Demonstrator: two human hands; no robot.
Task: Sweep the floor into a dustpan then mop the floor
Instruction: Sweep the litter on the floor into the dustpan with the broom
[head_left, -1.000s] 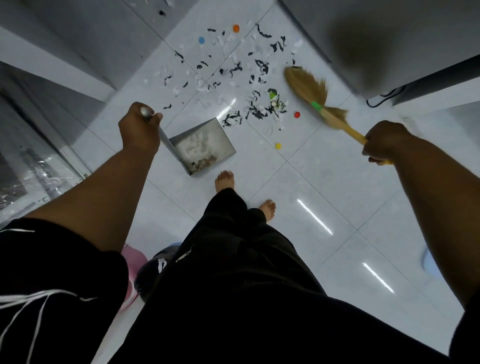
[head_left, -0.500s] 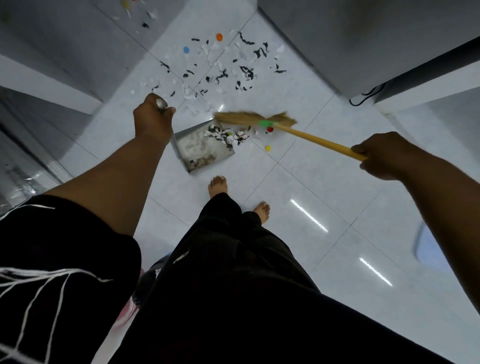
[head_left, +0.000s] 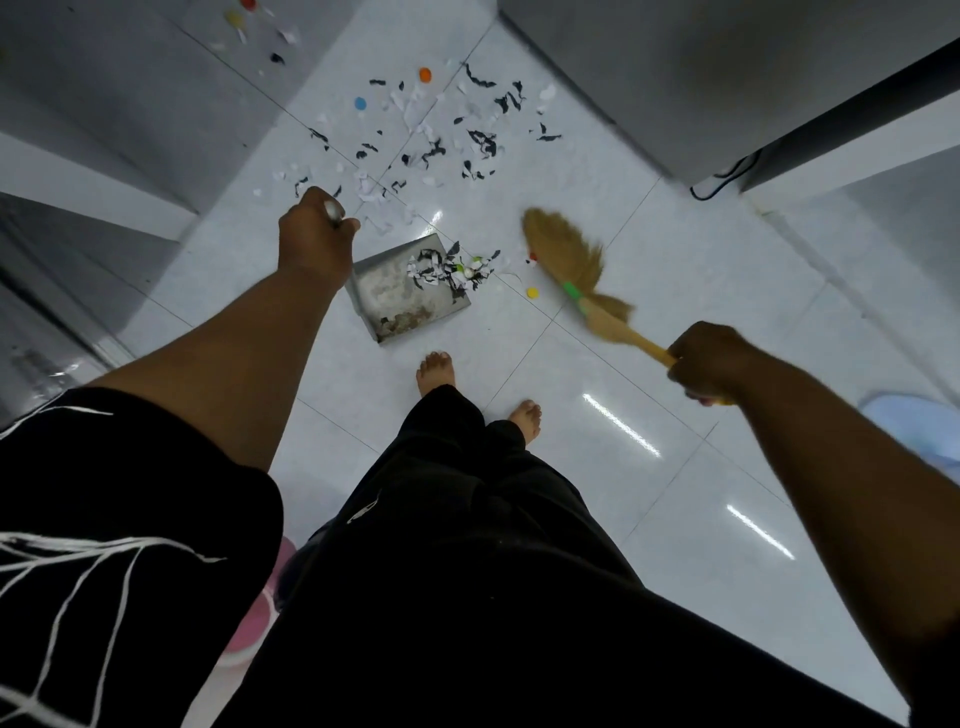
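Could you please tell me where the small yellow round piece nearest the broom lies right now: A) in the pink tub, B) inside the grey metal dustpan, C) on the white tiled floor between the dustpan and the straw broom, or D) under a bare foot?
C: the small yellow round piece lies on the white tiled floor, just outside the grey metal dustpan and beside the straw broom.

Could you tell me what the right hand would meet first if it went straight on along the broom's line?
Likely the scattered scraps: the right hand grips the broom, angled forward-left, so its head would reach them just beyond the dustpan. Depth is unclear.
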